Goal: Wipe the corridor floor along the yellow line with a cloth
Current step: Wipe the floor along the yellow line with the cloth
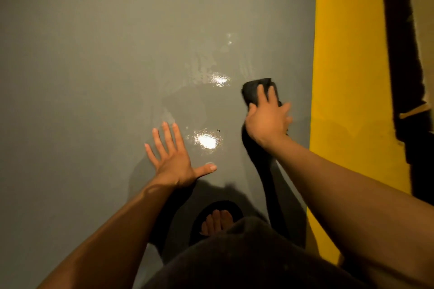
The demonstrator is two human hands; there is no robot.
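The cloth (257, 91), dark and bunched, lies on the grey corridor floor (94, 77) under the right hand, just to the left of the yellow line and not touching it.

Starting at the left, the floor is a plain matt grey expanse. Nearer the middle, the left hand (172, 159) lies flat on the floor, palm down, its fingers straight and spread wide with the thumb stretched out to the right; it holds nothing. Just right of that hand a wet patch (206, 141) shines with a bright glare, and a second glare sits farther ahead within a broad damp, streaked area. A small dark speck lies on the floor beside the nearer shine.

Below, between the two forearms, a bare foot in a dark sandal (217, 219) stands on the floor.

Farther right, the right hand (267, 119) presses on the cloth, its fingers laid over the top of the fabric and curled into it, the thumb on the left side. Part of the cloth sticks out ahead of the fingertips.

Right again runs the yellow line (347, 77), a wide band from top to bottom, and beyond it a dark strip (404, 54) along the edge.
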